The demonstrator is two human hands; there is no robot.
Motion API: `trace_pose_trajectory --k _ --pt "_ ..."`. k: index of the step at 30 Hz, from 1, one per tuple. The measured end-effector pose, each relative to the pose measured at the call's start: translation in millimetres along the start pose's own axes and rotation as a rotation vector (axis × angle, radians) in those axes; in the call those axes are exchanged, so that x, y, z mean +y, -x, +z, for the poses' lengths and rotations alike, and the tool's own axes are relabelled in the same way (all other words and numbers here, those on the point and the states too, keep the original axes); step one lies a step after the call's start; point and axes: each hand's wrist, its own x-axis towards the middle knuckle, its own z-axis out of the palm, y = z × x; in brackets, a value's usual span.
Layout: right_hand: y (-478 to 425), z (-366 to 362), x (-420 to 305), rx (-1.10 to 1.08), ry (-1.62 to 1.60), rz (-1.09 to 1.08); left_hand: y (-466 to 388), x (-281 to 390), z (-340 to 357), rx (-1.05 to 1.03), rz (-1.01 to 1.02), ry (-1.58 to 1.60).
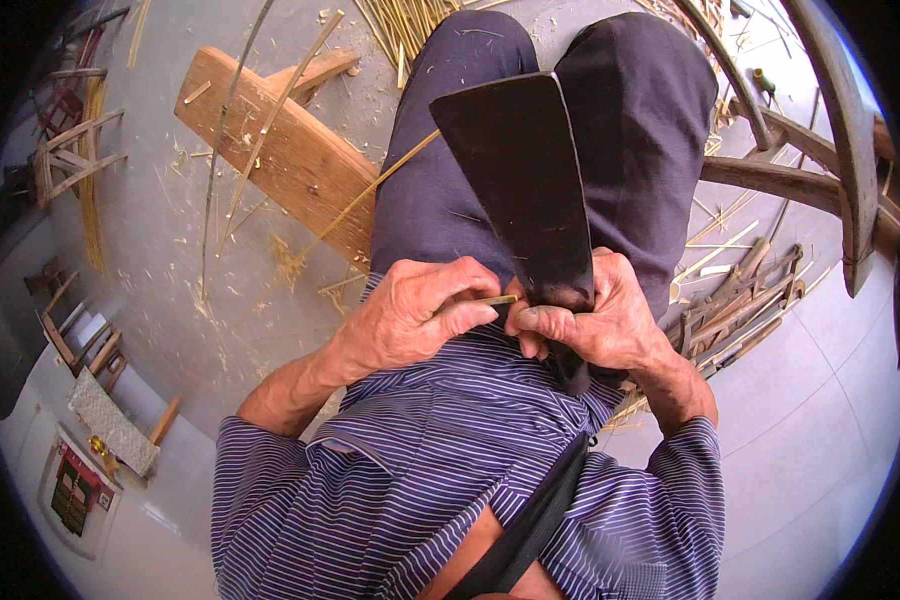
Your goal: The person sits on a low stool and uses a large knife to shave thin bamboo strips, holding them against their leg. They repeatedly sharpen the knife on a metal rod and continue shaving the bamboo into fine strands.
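My right hand (600, 315) grips the short handle of a broad, dark-bladed cleaver-like knife (525, 172). The blade points away from me over my lap, widening toward a squared end. Between the thumb and bent fingers of my left hand (427, 311) is a narrow bamboo strip (501, 300), its tip sticking out toward the knife's handle end and my right fingers. Most of this strip is hidden by my left hand. Another thin yellowish strip (375, 184) runs from beside the blade's left edge down to the left, past my thigh.
A wooden bench plank (292, 157) stands left of my knees, with long strips (270, 120) across it. Bamboo strips (405, 26) lie beyond my knees. At right are a wooden frame (787, 180) and several frame saws (742, 307). Shavings litter the floor; a stone block (116, 424) is far left.
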Motion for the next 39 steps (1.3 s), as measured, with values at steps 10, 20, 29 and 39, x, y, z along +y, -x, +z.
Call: trace_pose_trajectory --k 10,20,29,39 --pt "-9.5 -2.6 4.9 0.027 -0.088 -0.001 -9.0 -16.6 6.8 0.038 0.089 -0.030" --pt "-10.5 -7.8 5.8 -0.018 -0.034 -0.081 -12.3 -13.2 9.4 0.016 -0.041 0.102" --pt "-11.2 -9.3 9.3 -0.029 -0.032 -0.100 -14.9 -14.0 11.5 0.044 -0.015 0.085" --pt "-10.5 -0.7 0.0 0.100 -0.014 0.138 -19.5 -12.9 12.3 0.007 -0.042 0.097"
